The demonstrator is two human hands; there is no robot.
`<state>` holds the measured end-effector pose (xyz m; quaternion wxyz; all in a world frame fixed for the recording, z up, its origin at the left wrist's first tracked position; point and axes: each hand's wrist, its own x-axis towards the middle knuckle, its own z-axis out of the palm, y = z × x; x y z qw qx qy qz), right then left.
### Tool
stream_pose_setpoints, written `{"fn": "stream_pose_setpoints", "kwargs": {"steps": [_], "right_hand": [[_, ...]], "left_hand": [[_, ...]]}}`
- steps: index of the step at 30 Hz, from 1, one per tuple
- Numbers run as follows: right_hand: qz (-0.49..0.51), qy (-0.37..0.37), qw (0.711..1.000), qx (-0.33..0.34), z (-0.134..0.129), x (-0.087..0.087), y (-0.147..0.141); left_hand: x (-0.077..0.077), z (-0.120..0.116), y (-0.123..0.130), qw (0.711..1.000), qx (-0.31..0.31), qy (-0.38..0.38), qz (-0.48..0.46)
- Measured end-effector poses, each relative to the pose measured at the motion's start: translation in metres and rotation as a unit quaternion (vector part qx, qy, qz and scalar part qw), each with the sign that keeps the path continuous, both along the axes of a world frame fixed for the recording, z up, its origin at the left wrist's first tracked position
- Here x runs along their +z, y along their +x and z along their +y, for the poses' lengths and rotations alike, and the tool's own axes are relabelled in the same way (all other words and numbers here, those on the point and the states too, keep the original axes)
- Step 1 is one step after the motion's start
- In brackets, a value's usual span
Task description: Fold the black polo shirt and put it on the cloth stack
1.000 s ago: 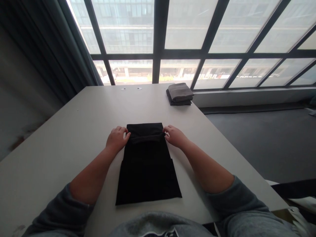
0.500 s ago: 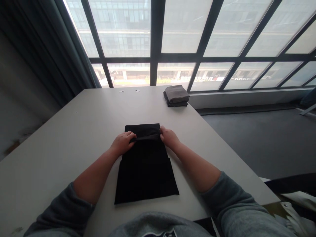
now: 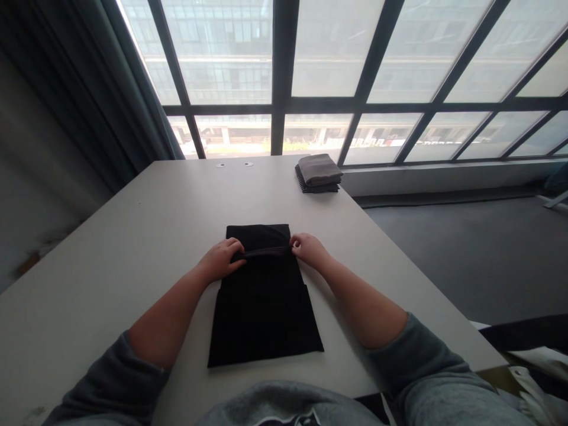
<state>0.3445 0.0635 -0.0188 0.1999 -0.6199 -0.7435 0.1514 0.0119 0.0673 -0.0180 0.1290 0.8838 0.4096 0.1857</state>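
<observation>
"Windows (image 3: 231, 65) run across the far side, with a curtain (image 3: 89, 89) to the left and a white table (image 3: 146, 254) in front. Where's the cloth, from your end?"

"On my feed, the black cloth (image 3: 266, 319) lies on the near part of the table, most of it flat. Well beyond it, by the far right corner, I see a grey stack (image 3: 319, 170)."

"And the fingers?"

"Left hand (image 3: 222, 260): bent fingers over the fold (image 3: 267, 252), thumb on the near side, closed on its left end. Right hand (image 3: 308, 250): thumb and forefinger brought together, pinching the right end. How many layers each has, I can't tell; the black swallows the detail."

"How does it handle, you reckon?"

"Light and soft, I judge, limp enough to sag between two grips, neither fragile nor very slippery. I'd take both ends of the fold, level with each other, fingers over and thumbs near, so the middle doesn't droop. One end alone would likely skew the layers."
</observation>
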Motion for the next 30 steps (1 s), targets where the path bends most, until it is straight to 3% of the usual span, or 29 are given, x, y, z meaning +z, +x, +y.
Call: {"fn": "stream_pose_setpoints", "kwargs": {"steps": [5, 9, 13, 18, 22, 30], "right_hand": [[-0.080, 0.023, 0.996, 0.042, -0.003, 0.006, 0.002], [-0.072, 0.081, 0.993, 0.036, 0.005, 0.012, -0.005], [-0.020, 0.136, 0.990, 0.007, 0.027, 0.019, -0.023], [-0.037, 0.062, 0.997, 0.036, 0.045, 0.006, -0.035], [-0.077, -0.010, 0.993, 0.089, 0.039, -0.013, -0.028], [-0.133, -0.084, 0.986, 0.048, 0.025, -0.020, -0.023]], "left_hand": [[0.000, -0.004, -0.007, 1.000, -0.006, -0.013, -0.025], [0.007, 0.003, 0.003, 0.997, 0.063, 0.030, -0.017], [0.014, 0.026, 0.024, 0.989, 0.125, 0.071, -0.023], [-0.008, 0.045, 0.044, 0.992, 0.106, 0.061, -0.001], [-0.031, 0.043, 0.037, 0.993, 0.092, 0.000, 0.078], [-0.037, 0.040, 0.020, 0.988, 0.109, -0.066, 0.083]]}}
